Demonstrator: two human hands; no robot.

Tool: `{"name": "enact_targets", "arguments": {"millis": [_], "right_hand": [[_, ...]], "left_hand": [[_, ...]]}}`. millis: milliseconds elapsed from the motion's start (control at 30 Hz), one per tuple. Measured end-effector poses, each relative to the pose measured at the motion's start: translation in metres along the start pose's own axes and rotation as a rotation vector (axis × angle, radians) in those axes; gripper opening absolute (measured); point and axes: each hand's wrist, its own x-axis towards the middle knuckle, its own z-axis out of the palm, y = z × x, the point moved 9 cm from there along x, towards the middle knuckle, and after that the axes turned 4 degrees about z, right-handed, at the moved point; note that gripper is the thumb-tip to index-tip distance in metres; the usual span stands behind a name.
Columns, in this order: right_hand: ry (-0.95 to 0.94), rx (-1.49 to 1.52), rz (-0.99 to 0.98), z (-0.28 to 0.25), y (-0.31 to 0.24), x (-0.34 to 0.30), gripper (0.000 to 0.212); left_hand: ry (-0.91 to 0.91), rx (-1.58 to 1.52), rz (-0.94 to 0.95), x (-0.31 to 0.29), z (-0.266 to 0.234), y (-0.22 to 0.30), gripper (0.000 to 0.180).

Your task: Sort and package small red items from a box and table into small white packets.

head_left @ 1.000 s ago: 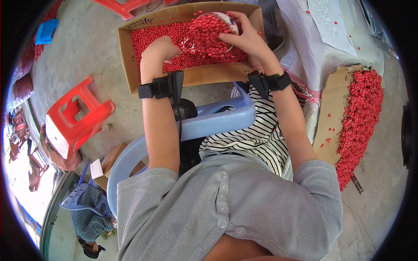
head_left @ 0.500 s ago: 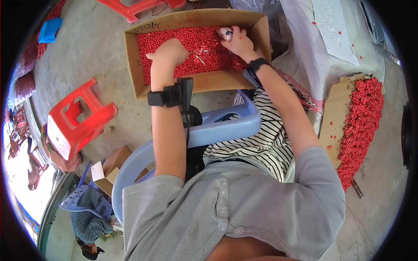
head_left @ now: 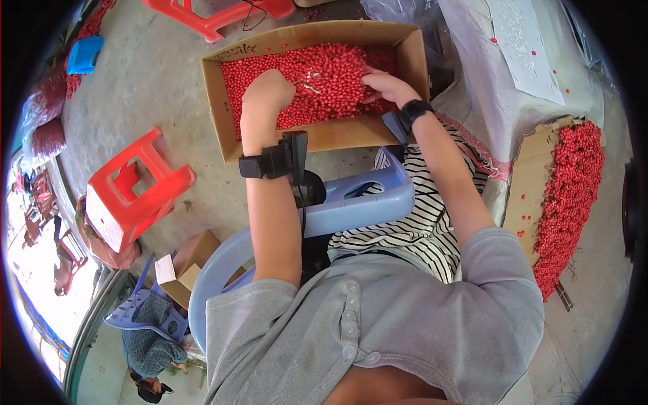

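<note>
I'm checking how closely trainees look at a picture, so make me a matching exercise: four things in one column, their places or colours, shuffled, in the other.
Things
1. left hand
2. right hand
3. striped cloth
4. cardboard piece

Places and colours
A. black and white, between the forearms
B. far right of the picture, with red berries on it
C. over the left part of the berry-filled box
D. at the right edge of the raised berry bunch

Pairs: 1-C, 2-D, 3-A, 4-B
</note>
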Motion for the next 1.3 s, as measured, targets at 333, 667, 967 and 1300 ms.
{"name": "enact_targets", "arguments": {"millis": [333,667,967,1300], "right_hand": [[0.338,-0.297,-0.674,0.026,-0.107,-0.145,0.058],[0.621,-1.095,-0.884,0.099,-0.143,-0.181,0.069],[0.708,-1.067,0.02,-0.04,-0.028,0.003,0.063],[0.112,-0.183,0.005,-0.013,-0.005,-0.013,0.057]], "left_hand": [[-0.04,-0.029,-0.036,0.002,0.002,0.003,0.022],[-0.033,-0.188,-0.011,-0.002,0.004,0.002,0.022],[0.025,-0.134,0.128,0.0,0.001,0.017,0.021],[0.182,-0.145,0.049,0.007,-0.004,-0.012,0.015]]}}
